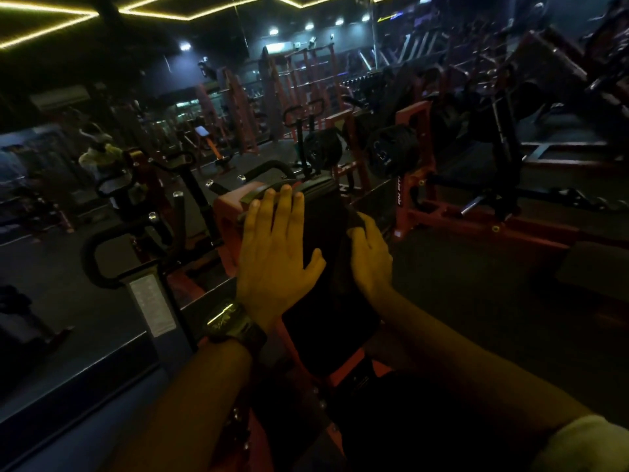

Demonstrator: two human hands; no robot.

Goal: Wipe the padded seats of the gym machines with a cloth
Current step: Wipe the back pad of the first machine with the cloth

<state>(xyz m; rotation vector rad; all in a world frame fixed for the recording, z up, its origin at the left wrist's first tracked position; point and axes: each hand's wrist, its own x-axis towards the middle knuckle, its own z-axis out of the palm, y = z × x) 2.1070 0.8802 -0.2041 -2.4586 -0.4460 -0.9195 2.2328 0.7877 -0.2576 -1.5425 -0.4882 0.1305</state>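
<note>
A black padded seat (332, 298) on a red-framed machine (227, 212) stretches away from me in the dim gym. My left hand (275, 253), with a watch on its wrist, lies flat on the pad's left side, fingers straight and reaching the far end. My right hand (371, 257) presses a dark cloth (354, 223) onto the pad's right side. The cloth shows only at the fingertips and blends with the black pad. How the right fingers curl is hard to make out.
Black handles and posts (102, 257) of the machine rise to my left. A red plate-loaded machine (418, 185) with black weight plates (391, 151) stands to the right. More racks fill the back, and a person (98, 155) is at far left.
</note>
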